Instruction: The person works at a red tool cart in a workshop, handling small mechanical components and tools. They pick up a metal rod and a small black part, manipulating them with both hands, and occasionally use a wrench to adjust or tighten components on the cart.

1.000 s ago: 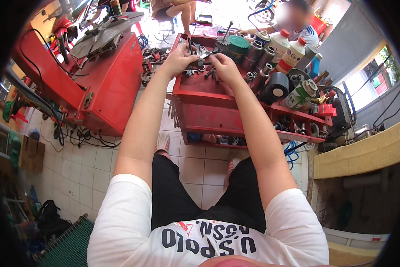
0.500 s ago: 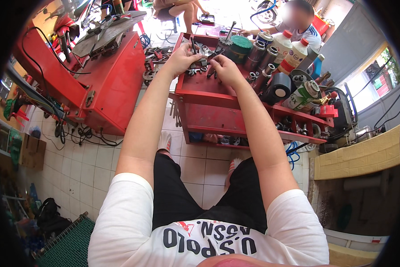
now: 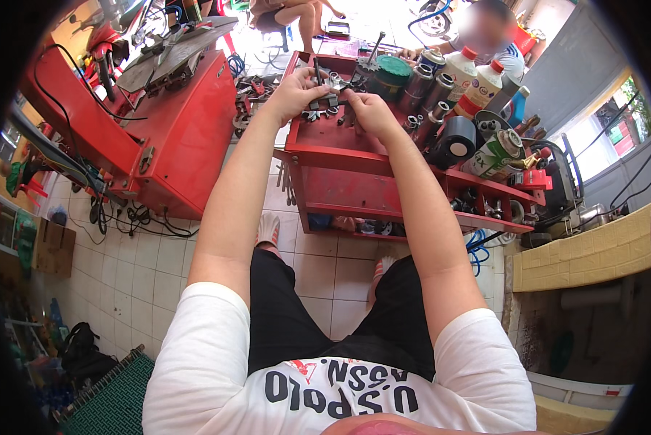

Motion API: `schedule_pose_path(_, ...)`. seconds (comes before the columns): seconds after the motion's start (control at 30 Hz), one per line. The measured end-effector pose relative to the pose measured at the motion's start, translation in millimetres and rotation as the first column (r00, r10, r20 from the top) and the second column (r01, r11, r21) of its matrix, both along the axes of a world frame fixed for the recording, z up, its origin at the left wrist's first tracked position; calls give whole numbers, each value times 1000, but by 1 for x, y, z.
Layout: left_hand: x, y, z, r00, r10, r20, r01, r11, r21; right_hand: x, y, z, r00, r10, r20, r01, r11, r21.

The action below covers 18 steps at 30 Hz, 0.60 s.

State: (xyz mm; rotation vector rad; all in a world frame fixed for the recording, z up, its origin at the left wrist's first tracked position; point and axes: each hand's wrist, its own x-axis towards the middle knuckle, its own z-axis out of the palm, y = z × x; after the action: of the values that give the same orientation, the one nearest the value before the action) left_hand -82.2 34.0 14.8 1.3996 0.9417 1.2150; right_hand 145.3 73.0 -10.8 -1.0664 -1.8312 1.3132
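Note:
Both arms reach out over a red metal tool cart (image 3: 340,147). My left hand (image 3: 296,96) is closed on a small dark metal part (image 3: 328,101) with blocky ends; a thin dark rod stands up beside its fingers. At the other end of that part, my right hand (image 3: 369,114) is closed, thumb and fingers pinching it. The fingertips hide much of the piece, so its exact kind does not show. Loose wrenches and sockets lie on the tray under the hands. Just beyond the right hand stands a green-lidded tub (image 3: 393,71).
Right of my hands, the cart carries spray cans (image 3: 493,156), metal cylinders (image 3: 417,87) and red-capped bottles (image 3: 479,90). A red machine (image 3: 184,138) stands at the left. A co-worker (image 3: 510,58) sits beyond the cart; another person's legs (image 3: 307,22) show farther back.
My right hand has shifted slightly right and down, and the dark part has turned a little between the hands. The co-worker beyond the cart has leaned slightly lower.

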Motion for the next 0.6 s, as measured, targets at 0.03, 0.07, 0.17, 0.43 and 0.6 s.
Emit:
schedule_pose_path(0.03, -1, 0, 0, 1000, -5, -5, 6, 1000, 6, 0, 0, 2, 1000, -20, -16, 20, 1000, -16)
schedule_pose_path(0.07, -2, 1, 0, 1000, -11, -11, 11, 1000, 12, 0, 0, 4, 999, -40, -32, 39, 999, -33)
schedule_pose_path(0.17, -1, -1, 0, 1000, 10, -4, -10, 1000, 11, -1, -8, 10, 989, -54, -139, 51, 998, -27)
schedule_pose_path(0.43, 0, 1, 0, 1000, 24, -14, -24, 1000, 10, 1, -2, 5, 999, -30, 33, 32, 998, -63)
schedule_pose_path(0.6, -5, 3, -4, 999, 41, -16, -41, 999, 14, -1, -12, 10, 991, -24, -132, 19, 999, -42)
